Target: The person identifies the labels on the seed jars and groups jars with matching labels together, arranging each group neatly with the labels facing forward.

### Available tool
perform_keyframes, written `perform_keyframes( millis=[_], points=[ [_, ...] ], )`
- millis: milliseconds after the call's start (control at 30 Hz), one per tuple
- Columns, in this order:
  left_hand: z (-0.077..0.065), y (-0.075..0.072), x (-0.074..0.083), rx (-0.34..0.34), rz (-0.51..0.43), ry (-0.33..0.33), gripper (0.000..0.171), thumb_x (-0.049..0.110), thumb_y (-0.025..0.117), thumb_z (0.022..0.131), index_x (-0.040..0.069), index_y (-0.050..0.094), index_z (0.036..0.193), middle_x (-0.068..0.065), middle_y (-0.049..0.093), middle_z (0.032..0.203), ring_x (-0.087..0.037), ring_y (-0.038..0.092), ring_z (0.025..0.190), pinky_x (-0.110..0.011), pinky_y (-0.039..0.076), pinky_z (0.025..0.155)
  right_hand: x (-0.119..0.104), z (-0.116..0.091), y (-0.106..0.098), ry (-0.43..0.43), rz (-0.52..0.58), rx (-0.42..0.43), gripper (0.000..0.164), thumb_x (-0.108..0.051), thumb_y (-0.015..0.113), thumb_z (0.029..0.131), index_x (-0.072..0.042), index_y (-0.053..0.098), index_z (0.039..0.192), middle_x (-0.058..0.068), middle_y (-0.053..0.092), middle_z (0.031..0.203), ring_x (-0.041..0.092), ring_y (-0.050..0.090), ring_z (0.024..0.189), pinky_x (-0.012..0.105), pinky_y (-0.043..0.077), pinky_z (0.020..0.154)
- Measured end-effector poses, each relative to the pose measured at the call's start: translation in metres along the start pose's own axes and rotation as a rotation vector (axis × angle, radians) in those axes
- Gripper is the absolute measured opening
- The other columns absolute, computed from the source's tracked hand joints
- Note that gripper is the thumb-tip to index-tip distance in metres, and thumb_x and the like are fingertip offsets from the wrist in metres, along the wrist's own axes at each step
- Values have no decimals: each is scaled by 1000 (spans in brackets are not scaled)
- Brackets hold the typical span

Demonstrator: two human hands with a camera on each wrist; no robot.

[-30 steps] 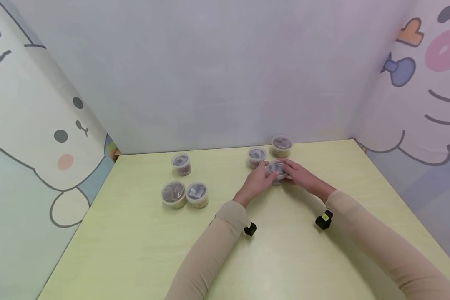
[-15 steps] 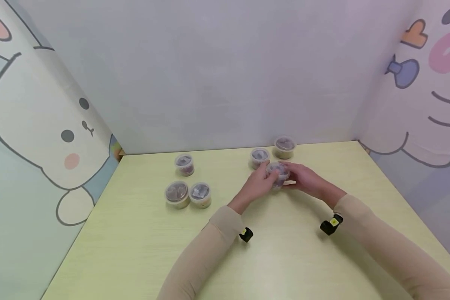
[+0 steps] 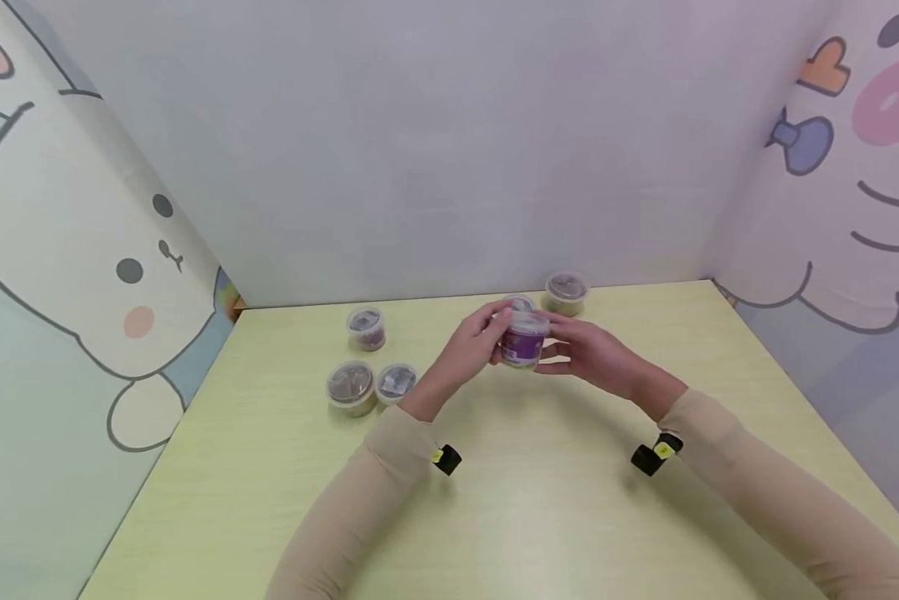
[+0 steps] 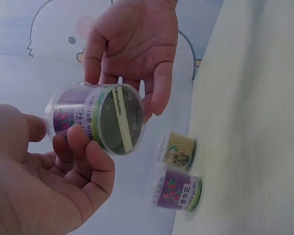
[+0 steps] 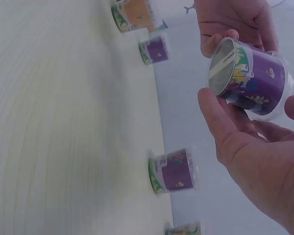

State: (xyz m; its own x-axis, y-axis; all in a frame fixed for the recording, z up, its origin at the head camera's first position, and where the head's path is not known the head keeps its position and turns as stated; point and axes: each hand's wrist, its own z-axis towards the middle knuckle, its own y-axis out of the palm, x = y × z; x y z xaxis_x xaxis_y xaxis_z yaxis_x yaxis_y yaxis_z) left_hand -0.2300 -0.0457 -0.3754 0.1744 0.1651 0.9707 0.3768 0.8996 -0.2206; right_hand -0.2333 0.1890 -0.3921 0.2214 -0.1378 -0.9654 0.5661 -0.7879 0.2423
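A small clear plastic cup with a lid and purple "little garden" label [image 3: 524, 342] is held above the table, tilted. Its dark base, crossed by a pale strip, shows in the left wrist view. My left hand [image 3: 466, 348] grips it from the left, thumb near the lid and fingers curled along the side. My right hand [image 3: 602, 354] is at its right side, fingers spread and mostly straight, some at the cup's edge. Just behind, another purple-labelled cup [image 3: 521, 302] is partly hidden. A tan-labelled cup [image 3: 566, 293] stands farther back, to the right.
Three more lidded cups stand on the left of the pale yellow table [image 3: 539, 500]: a small purple one [image 3: 367, 328], a wider one [image 3: 350, 388] and one beside it [image 3: 397, 382], partly covered by my left wrist. A white wall sheet [image 3: 449, 150] rises behind.
Both hands have lifted the cup and moved it a little left. It has turned, so its purple side now faces me. My right hand's fingers have loosened from it.
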Motion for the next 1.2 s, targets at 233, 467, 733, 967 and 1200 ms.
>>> perform_keyframes(
  millis=[233,467,733,967,1200],
  points=[
    [-9,-12,-4,26,-23,-59,55,43,42,109,9,43,153,-10,54,101,-17,49,75,-30,50,66,0,9,18,1,15,55,55,-30,43,111,-1,29,156,14,43,143,26,62,116,46,49,103],
    [-13,-18,-10,36,-21,-92,60,47,41,109,9,39,155,-11,55,104,-18,51,84,-29,52,71,2,18,28,22,7,75,58,-35,44,110,-1,30,155,19,43,143,28,65,111,46,51,100],
    [-17,-25,-13,49,-37,-98,56,46,41,109,10,44,152,-9,54,101,-18,51,83,-28,51,71,2,23,34,30,8,63,56,-35,45,110,2,31,151,22,47,140,41,59,119,49,50,100],
    [-18,-26,-14,47,-37,-101,54,44,41,109,9,45,151,-7,53,97,-17,50,79,-27,49,68,2,22,38,34,19,77,55,-33,45,110,4,33,149,20,50,135,34,64,111,47,51,100],
    [-21,-26,-12,47,-20,-109,54,44,40,110,10,45,151,-7,53,98,-17,50,80,-27,48,69,0,20,41,37,5,78,61,-36,48,109,4,31,151,20,49,137,26,67,105,47,51,100]
  ],
)
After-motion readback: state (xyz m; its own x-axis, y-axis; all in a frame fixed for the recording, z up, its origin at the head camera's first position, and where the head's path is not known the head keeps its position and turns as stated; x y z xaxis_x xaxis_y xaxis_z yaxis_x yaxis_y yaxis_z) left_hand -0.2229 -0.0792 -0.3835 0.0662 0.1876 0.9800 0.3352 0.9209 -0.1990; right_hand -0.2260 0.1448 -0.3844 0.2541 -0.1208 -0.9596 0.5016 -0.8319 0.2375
